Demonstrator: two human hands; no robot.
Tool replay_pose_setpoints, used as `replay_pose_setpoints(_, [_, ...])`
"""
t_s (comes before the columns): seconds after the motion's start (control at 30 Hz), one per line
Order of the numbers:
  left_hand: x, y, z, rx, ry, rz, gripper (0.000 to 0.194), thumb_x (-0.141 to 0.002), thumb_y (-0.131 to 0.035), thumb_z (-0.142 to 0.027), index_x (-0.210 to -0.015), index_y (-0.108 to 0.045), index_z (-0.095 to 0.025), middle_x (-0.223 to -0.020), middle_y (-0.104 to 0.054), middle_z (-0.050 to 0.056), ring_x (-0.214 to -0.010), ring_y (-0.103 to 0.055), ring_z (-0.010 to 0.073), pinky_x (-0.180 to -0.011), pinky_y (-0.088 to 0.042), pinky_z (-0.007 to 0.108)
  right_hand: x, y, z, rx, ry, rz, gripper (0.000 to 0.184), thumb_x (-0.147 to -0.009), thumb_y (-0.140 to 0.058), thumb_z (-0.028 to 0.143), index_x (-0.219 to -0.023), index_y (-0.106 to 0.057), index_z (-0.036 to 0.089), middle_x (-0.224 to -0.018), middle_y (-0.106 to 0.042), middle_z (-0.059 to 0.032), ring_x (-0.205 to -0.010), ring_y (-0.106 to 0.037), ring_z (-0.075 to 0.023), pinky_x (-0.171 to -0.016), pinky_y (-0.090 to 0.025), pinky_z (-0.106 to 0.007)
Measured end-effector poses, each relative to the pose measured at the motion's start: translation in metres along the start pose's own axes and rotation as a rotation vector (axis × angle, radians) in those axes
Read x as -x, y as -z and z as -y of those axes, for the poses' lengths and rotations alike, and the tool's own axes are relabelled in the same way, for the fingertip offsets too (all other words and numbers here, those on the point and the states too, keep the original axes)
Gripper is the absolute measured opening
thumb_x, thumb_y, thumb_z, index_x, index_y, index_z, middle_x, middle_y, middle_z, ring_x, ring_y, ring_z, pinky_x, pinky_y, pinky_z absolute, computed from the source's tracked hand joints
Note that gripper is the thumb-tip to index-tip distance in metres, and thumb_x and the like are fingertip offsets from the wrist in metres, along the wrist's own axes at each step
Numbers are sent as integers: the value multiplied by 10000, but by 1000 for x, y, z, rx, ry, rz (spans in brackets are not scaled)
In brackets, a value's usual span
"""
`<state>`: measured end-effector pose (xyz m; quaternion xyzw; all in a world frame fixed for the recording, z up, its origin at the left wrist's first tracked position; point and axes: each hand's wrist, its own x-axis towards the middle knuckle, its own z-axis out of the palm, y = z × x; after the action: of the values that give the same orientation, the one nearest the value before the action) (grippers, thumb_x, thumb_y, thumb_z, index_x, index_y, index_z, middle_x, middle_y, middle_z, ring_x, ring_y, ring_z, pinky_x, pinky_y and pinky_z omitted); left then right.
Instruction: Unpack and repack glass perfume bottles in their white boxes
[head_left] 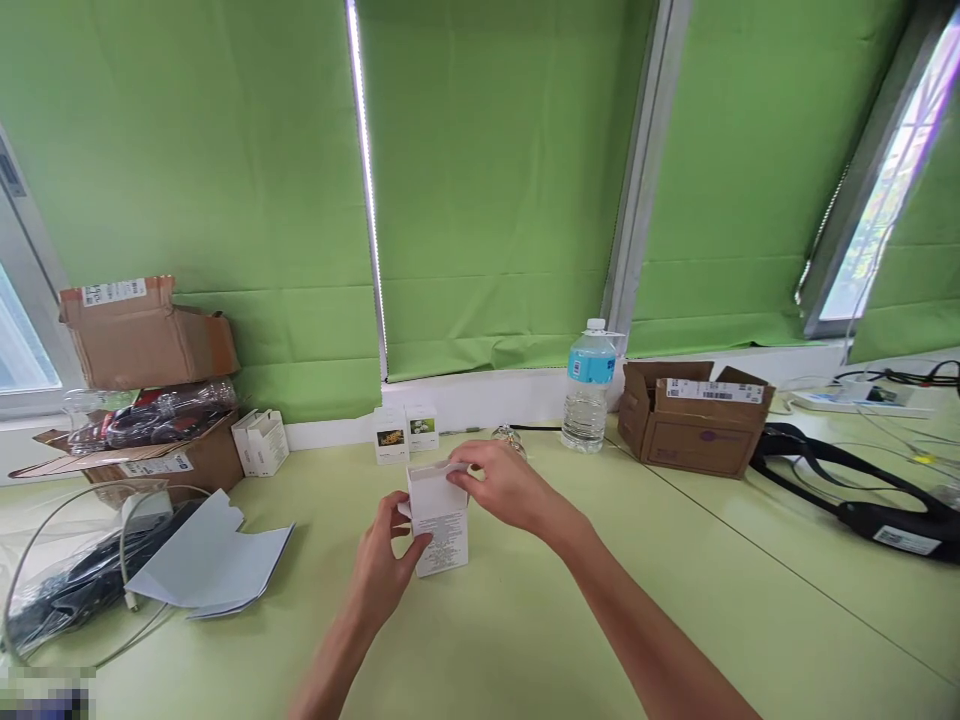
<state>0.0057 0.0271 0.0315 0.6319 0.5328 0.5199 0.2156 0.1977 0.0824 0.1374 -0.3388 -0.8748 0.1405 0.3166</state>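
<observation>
A small white carton [442, 535] with fine print on its front stands upright on the pale green table [525, 620], its top flap raised. My left hand [386, 565] wraps round the carton's left side and grips it. My right hand [499, 485] reaches in from the right, and its fingers pinch the open top flap. Two more small white boxes [406, 432] with pictures on them stand against the wall behind the carton.
At the left are brown cardboard boxes [142, 335], a white box [260, 441], flat grey-white card sheets [206, 560], and a plastic bag with cables [60, 590]. A water bottle [589, 388], an open brown box [694, 415] and a black strap device [862, 490] lie to the right.
</observation>
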Motion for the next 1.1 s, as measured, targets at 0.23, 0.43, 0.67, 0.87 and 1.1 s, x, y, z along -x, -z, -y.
replay_pose_setpoints(0.23, [3,-2,8,-95,43,-19,469,-838,-582,-383,-1248,-396,-253,-1039,-667,67,-905,-676,248,-835,-509,451,9,-27,-3,178,-56,166,171,-744,-620,113,-598,-692,166,-902,-645,-122,-910,-614,-252,-710,-432,-288])
replay_pose_setpoints(0.43, [4,-5,14,-52,30,31,634,-841,-579,-334,-1391,-275,-252,-1157,-663,85,-943,-669,227,-866,-501,422,9,-20,-2,129,-55,167,171,-809,-593,188,-764,-758,199,-1083,-631,-100,-1053,-584,-257,-855,-429,-301])
replay_pose_setpoints(0.67, [4,-7,27,19,107,186,417,-771,-609,-221,-1181,-532,-220,-1086,-711,77,-988,-664,240,-858,-508,378,9,-6,1,77,-84,218,260,-824,-600,351,-988,-748,213,-1221,-614,-101,-1167,-534,-274,-903,-421,-313])
replay_pose_setpoints(0.87, [-6,4,59,62,150,86,412,-769,-599,-297,-1155,-542,-165,-1134,-694,110,-1028,-656,253,-902,-504,404,10,38,-26,26,-156,49,325,-892,-493,407,-994,-731,211,-1102,-692,-66,-982,-617,-222,-820,-452,-290])
replay_pose_setpoints(1.1, [-19,24,98,-29,176,-57,526,-745,-614,-432,-1188,-543,-158,-1158,-690,126,-1074,-642,301,-966,-478,467,20,55,-111,84,-394,-78,220,-814,-588,316,-882,-736,168,-931,-723,-92,-853,-629,-234,-736,-443,-294])
